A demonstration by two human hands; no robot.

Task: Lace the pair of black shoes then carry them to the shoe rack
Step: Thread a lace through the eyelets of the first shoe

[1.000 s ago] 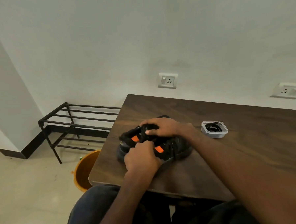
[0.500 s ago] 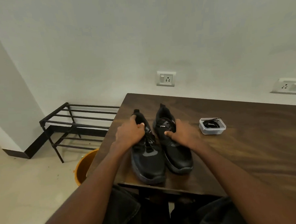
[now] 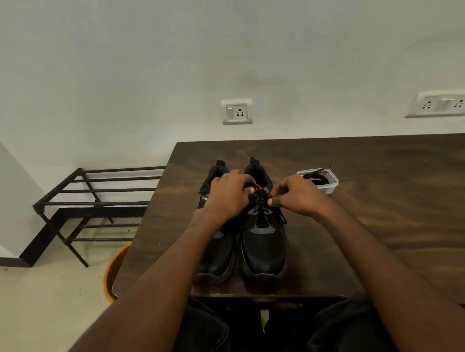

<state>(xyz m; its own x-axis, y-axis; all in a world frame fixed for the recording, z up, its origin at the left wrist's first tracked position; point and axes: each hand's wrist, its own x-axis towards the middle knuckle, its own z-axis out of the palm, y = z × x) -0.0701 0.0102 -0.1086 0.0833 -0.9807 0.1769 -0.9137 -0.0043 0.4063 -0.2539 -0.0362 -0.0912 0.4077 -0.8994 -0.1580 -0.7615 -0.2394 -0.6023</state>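
Both hands have moved off the shoe collars onto the laces of the right-hand shoe (image 3: 263, 244). Left hand (image 3: 228, 196) and right hand (image 3: 298, 195) each have fingers curled in, pinching the black lace (image 3: 262, 201) over the tongue. The two black shoes stand side by side, touching, toes toward the person, near the worktop's (image 3: 376, 222) front edge. A clear tub (image 3: 331, 186) with dark contents sits just right of them. The shoe rack (image 3: 98, 201) stands on the floor at left, beside an orange bucket (image 3: 113, 271).
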